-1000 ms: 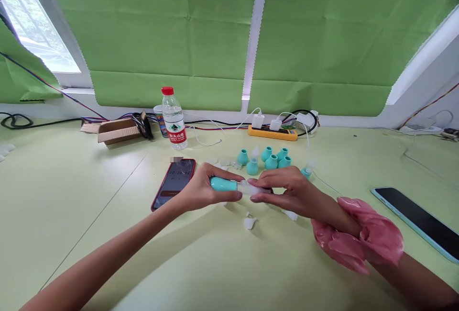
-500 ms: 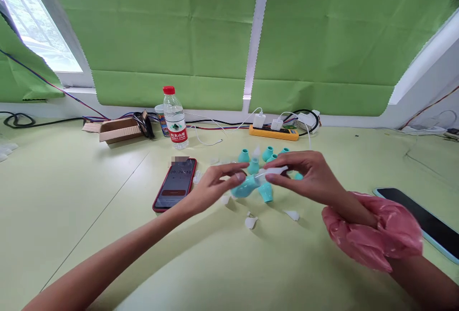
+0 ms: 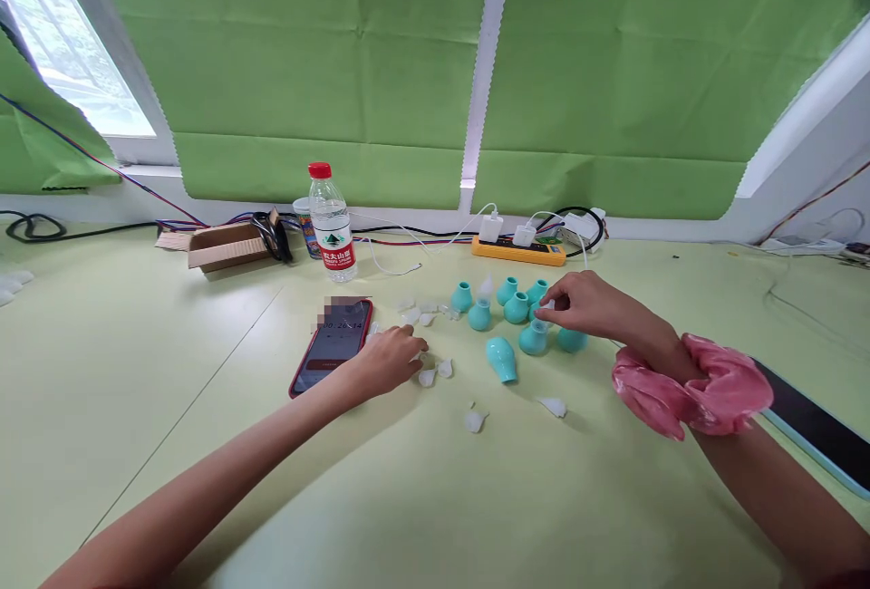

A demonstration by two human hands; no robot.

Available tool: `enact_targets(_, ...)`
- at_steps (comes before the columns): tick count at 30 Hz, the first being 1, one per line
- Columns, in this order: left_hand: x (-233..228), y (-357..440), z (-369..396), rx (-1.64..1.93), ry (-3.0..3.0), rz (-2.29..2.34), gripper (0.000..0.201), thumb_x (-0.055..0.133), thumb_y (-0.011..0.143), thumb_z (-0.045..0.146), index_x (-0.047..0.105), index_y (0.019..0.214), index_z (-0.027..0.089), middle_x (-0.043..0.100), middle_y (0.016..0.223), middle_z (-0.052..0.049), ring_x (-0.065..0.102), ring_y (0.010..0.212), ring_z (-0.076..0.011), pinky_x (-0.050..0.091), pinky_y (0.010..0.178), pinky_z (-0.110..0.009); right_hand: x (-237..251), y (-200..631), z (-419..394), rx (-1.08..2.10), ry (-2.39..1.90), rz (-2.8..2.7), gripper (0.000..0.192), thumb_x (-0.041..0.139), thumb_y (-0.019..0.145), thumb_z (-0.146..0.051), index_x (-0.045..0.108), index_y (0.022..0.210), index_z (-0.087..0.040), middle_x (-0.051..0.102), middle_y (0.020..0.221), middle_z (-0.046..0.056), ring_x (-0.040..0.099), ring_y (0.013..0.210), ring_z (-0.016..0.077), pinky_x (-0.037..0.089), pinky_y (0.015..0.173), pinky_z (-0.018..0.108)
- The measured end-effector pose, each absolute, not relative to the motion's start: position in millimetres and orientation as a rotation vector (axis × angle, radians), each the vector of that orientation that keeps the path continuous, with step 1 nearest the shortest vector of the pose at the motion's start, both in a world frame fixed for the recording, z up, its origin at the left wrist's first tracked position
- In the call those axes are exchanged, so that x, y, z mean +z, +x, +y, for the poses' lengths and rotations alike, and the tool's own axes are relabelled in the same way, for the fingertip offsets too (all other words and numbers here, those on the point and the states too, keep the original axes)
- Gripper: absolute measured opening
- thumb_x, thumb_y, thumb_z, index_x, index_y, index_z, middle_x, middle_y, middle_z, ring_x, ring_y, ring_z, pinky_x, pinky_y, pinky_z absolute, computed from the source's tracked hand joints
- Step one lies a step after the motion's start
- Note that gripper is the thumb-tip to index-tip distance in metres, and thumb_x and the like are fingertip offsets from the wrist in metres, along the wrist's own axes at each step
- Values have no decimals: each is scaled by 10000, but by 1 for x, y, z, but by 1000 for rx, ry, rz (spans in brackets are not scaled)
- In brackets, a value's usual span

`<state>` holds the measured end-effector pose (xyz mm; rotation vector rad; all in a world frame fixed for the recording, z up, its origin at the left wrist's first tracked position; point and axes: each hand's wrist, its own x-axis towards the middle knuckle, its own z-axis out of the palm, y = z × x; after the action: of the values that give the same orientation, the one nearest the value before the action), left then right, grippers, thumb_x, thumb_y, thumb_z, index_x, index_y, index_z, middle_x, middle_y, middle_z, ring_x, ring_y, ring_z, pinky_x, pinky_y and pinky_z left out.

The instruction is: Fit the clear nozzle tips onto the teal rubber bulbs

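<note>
my right hand has bent fingers close around a see-through tip, but i can't tell if they grip it. the tip sits in a standing bulb, just right of the lying bulb. my left hand is loosely curled near white bits, left of the lying bulb; i can't tell if it holds any. more bulbs stand behind the lying bulb.

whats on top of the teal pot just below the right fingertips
On the teal pot, a translucent piece stands at the neck. The right hand partly covers it; how far it goes inside is hidden.
</note>
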<state>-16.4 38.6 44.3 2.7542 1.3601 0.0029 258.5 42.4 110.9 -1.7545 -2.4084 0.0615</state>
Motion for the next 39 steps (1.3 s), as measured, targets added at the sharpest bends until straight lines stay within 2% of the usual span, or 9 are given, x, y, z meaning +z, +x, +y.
enact_targets(4, 39, -15, 42, 43, 2754, 1342, 238, 431, 779, 203, 594, 952, 185, 548, 820, -93, 554, 730, -206, 407, 581, -268, 112, 259, 39, -178, -1892, -2323, 377, 479, 686, -461, 664, 776, -144, 602, 588, 51, 529, 530, 160, 300, 428, 233)
enact_targets(8, 35, -16, 46, 150, 2704, 1276, 255, 450, 752, 154, 587, 965, 169, 570, 882, -88, 561, 743, -179, 413, 611, -242, 121, 250, 27, -382, -1945, -2173, 381, 471, 716, -461, 632, 902, -171, 620, 626, 56, 546, 584, 193, 298, 447, 251)
enact_targets(13, 34, -18, 50, 318, 2597, 1189, 277, 472, 690, 91, 601, 931, 138, 594, 875, -74, 552, 741, -154, 419, 633, -211, 114, 222, 11, -45, -1400, -2532, 279, 501, 743, -367, 622, 911, -180, 615, 645, 29, 544, 582, 150, 377, 561, 264)
enact_targets(16, 37, -19, 51, 356, 2582, 1201, 307, 462, 667, 76, 602, 932, 143, 596, 872, -68, 549, 746, -156, 422, 658, -219, 90, 199, 5, 101, -1116, -2687, 280, 508, 752, -306, 578, 990, -178, 605, 839, 61, 552, 742, 171, 405, 654, 277)
enact_targets(20, 44, -22, 52, 432, 2600, 1257, 368, 436, 661, 67, 568, 992, 157, 576, 911, -60, 546, 766, -151, 417, 704, -229, 59, 178, 5, 93, -1017, -2822, 382, 494, 764, -302, 477, 1127, -185, 518, 1057, 109, 461, 971, 229, 401, 753, 333)
enact_targets(24, 41, -26, 55, 358, 2635, 1314, 276, 443, 708, 131, 572, 951, 154, 544, 898, -70, 546, 755, -158, 421, 676, -236, 50, 177, 9, 105, -1043, -2918, 310, 425, 812, -235, 465, 1113, -173, 554, 978, 92, 483, 933, 202, 379, 779, 322)
enact_targets(31, 40, -23, 49, 164, 2806, 1358, 295, 434, 764, 196, 517, 1047, 189, 501, 934, -80, 534, 759, -182, 417, 585, -250, 53, 183, 14, -89, -1170, -2911, 133, 416, 801, -202, 504, 886, -150, 585, 812, 68, 535, 770, 186, 357, 673, 284)
enact_targets(35, 47, -16, 40, 207, 2882, 1287, 272, 442, 790, 257, 531, 1041, 200, 482, 930, -86, 496, 845, -203, 425, 640, -269, 53, 186, 18, -213, -1264, -2872, 157, 397, 809, -230, 512, 881, -151, 592, 762, 67, 539, 728, 200, 332, 626, 292)
enact_targets(39, 45, -12, 37, 82, 2962, 1211, 235, 402, 819, 202, 582, 963, 160, 484, 862, -107, 472, 844, -208, 422, 663, -283, 56, 191, 22, -226, -1279, -2836, 193, 396, 815, -243, 537, 912, -153, 591, 793, 76, 535, 768, 206, 336, 640, 291)
